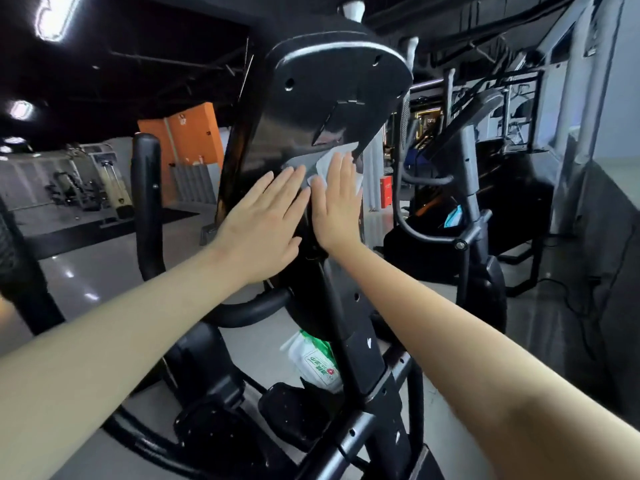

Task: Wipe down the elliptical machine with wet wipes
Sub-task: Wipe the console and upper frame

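Dim gym: the wipe (327, 164) lies on the elliptical (294, 109) column, by its right edge. Right grip (337, 202) presses it flat-fingered and left grip (266, 216), also flat, touches its edge. Limp and wet, it probably wants a spread palm.

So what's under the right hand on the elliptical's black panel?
A white wet wipe, pressed flat by the right hand against the black panel. Only its top and side edges show; the rest is covered.

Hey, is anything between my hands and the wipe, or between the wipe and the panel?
Nothing visible. The right hand presses flat on the wipe, the left hand touches its edge, and the wipe lies straight on the panel.
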